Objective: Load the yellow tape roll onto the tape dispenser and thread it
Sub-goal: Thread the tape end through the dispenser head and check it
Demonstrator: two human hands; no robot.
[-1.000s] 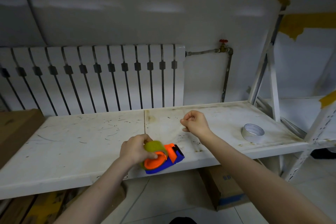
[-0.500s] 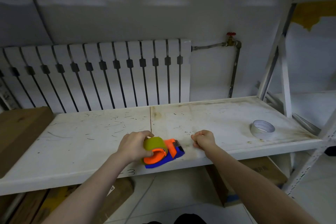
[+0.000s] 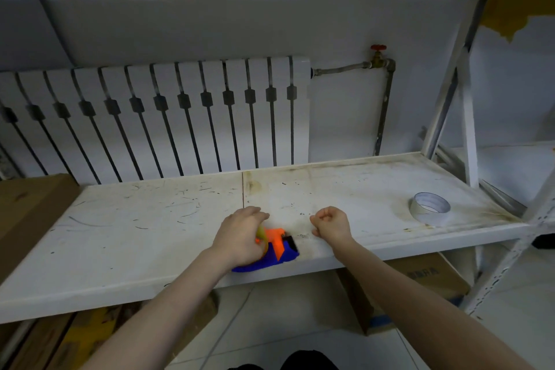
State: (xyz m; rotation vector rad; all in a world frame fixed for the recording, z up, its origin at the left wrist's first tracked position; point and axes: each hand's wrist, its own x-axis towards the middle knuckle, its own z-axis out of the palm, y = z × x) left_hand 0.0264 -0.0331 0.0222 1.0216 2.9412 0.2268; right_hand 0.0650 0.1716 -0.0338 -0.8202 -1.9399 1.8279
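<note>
The orange and blue tape dispenser (image 3: 277, 249) lies near the front edge of the white shelf (image 3: 135, 234). My left hand (image 3: 241, 236) covers its left half and grips the yellow tape roll (image 3: 262, 233), of which only a thin sliver shows beside my fingers. My right hand (image 3: 332, 225) hovers just right of the dispenser with its fingers curled; whether it pinches a tape end I cannot tell.
A white tape roll (image 3: 429, 209) stands at the shelf's right end. Behind the shelf are a radiator (image 3: 168, 117) and a pipe with a red valve (image 3: 378, 52). Cardboard boxes (image 3: 420, 279) sit below, and one (image 3: 27, 213) at the left.
My left hand has closed further over the yellow roll, hiding most of it. My right hand came down from above the shelf to just right of the dispenser.
</note>
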